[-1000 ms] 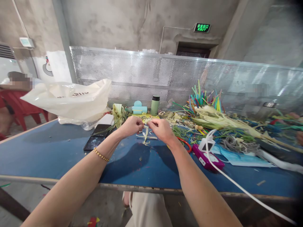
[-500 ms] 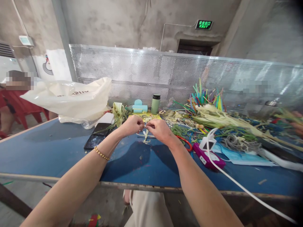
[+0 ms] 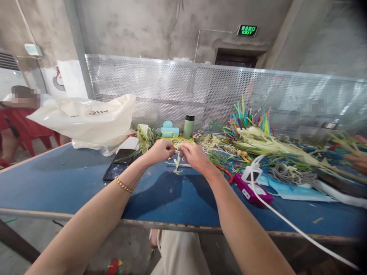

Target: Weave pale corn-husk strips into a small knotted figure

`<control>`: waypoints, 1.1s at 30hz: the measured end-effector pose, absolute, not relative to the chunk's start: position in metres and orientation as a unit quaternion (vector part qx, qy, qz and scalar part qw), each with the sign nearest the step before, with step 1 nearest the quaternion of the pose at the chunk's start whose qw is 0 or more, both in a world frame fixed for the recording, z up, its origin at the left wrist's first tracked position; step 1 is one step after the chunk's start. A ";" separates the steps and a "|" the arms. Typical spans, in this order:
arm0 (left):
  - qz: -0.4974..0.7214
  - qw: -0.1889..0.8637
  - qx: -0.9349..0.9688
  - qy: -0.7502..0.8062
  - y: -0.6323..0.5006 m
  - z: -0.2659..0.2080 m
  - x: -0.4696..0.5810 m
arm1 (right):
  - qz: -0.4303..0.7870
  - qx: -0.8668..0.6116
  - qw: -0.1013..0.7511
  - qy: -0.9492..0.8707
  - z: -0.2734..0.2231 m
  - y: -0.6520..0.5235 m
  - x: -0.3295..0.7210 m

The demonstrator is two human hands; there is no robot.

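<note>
Above the middle of the blue table [image 3: 86, 198], my left hand [image 3: 163, 150] is closed in a pinch on a small pale strip piece [image 3: 178, 163] that looks like dried plant husk. My right hand [image 3: 192, 154] is close beside it, with thumb and forefinger pinched at the top of the same piece. Its thin ends hang below my fingers, over the table. The exact grip point is partly hidden by my fingers. Just left of my left hand lies a bundle of greenish husk [image 3: 145, 138].
A phone [image 3: 116, 172] and a white plastic bag [image 3: 97, 122] are at left. Behind my hands stands a green bottle [image 3: 188, 126]. At right are a purple power strip [image 3: 252, 191] with a white cable, husks [image 3: 266, 142], coloured stems [image 3: 246, 118] and another person's hand [image 3: 357, 162].
My right fingers have shifted slightly and loosened a little at the pale piece. My left hand has hardly moved. At far right, the other person's hand with strips has come further into view.
</note>
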State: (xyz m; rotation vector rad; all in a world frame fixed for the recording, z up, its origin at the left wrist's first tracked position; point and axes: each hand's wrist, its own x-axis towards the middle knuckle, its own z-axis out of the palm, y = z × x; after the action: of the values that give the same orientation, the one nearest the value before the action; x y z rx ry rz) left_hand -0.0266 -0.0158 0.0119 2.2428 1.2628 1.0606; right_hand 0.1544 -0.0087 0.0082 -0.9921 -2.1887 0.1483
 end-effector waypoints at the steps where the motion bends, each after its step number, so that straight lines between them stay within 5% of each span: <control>1: 0.373 0.171 0.792 0.453 -0.016 0.012 -0.027 | 0.045 -0.381 0.368 -0.847 0.009 -0.009 0.155; 12: 0.354 0.154 0.788 0.479 -0.022 0.017 -0.025 | -0.083 -0.402 0.308 -0.858 0.010 -0.021 0.149; 33: 0.271 0.176 0.830 0.454 -0.030 0.030 -0.034 | -0.064 -0.322 0.320 -0.889 0.006 -0.020 0.149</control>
State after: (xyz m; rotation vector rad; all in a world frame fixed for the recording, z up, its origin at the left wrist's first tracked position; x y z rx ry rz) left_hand -0.0339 -0.0296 0.0301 2.3511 1.2872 0.7683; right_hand 0.1492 -0.0201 0.0065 -0.8453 -2.3358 -0.1689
